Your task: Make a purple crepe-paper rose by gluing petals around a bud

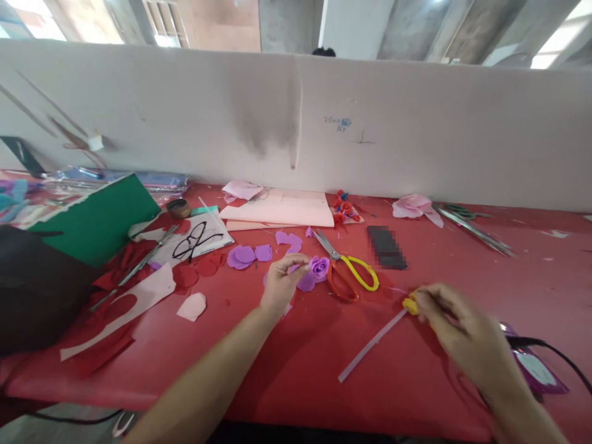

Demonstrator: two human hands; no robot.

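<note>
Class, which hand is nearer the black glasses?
Left. The left hand, pinching a purple flower, is right of the glasses; the right hand, gripping a yellow tool, is farther right.

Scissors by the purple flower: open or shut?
Shut. The scissors lie flat on the table beside the flower, blades closed into one strip, handle loops side by side.

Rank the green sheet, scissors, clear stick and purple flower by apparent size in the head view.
1. green sheet: plainly largest.
2. scissors and clear stick: alike in length; the stick, its yellow end in the right hand, lies nearer the camera, so unranked.
3. purple flower, pinched by the left hand: smallest.
</note>
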